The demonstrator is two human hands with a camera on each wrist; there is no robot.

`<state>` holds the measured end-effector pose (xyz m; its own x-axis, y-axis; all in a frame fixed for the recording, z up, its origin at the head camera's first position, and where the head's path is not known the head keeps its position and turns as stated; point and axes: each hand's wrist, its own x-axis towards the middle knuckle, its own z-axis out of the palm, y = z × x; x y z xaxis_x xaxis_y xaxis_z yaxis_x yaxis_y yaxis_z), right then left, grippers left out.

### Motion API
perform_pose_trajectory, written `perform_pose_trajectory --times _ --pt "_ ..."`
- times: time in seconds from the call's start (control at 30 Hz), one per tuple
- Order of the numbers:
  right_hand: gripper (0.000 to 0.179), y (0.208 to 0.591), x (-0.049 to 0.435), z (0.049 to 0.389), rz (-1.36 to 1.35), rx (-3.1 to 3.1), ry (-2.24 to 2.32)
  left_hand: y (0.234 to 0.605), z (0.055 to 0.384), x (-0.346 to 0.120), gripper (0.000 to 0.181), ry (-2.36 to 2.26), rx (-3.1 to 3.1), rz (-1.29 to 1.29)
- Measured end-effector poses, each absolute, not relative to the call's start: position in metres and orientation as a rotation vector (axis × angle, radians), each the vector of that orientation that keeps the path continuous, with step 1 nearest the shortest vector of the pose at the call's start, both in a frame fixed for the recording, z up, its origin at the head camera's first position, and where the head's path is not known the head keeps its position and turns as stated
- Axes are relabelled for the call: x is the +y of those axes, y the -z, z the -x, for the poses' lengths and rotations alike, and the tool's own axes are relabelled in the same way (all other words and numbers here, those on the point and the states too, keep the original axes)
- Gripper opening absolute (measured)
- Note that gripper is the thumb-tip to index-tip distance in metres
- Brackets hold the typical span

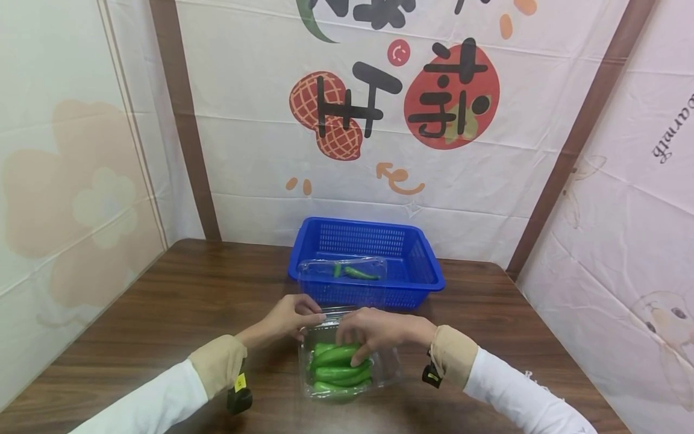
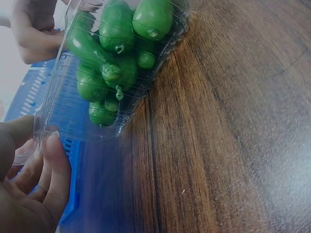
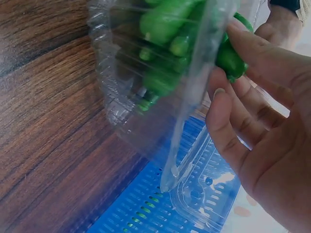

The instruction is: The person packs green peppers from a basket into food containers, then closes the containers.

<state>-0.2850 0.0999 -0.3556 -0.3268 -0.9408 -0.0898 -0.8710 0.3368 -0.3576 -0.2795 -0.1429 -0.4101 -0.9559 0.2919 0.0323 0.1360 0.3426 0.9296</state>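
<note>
Clear clamshell box (image 1: 347,367) sits on the bench (image 1: 162,313) just in front of the blue basket (image 1: 368,262), already packed with green peppers (image 1: 338,364). Left hand (image 1: 290,316) pinches its back-left rim while right hand (image 1: 374,331) curls over the peppers, fingertips on them. Judging by this, filling looks about done and closing the lid remains; a second box (image 1: 347,271) with a couple of peppers is already in the basket.

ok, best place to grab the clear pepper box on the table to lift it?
Probably by the two short side walls of the clear box, coming from above. The lid stands open at the far edge and peppers fill the middle, so the thin rim there would likely flex. The left hand already pinches the far-left corner.
</note>
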Motion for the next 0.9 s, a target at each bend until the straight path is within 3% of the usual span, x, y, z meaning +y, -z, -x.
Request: perform_pose_trajectory --times 0.4,0.9 --pt "0.022 0.3605 0.1026 0.2864 1.698 2.308 0.309 0.4103 0.2792 -0.143 0.028 -1.675 2.45 -0.394" --pt "0.023 0.3602 0.1042 0.2882 1.678 2.317 0.32 0.4088 0.2792 -0.1419 0.028 -1.669 2.456 -0.369"
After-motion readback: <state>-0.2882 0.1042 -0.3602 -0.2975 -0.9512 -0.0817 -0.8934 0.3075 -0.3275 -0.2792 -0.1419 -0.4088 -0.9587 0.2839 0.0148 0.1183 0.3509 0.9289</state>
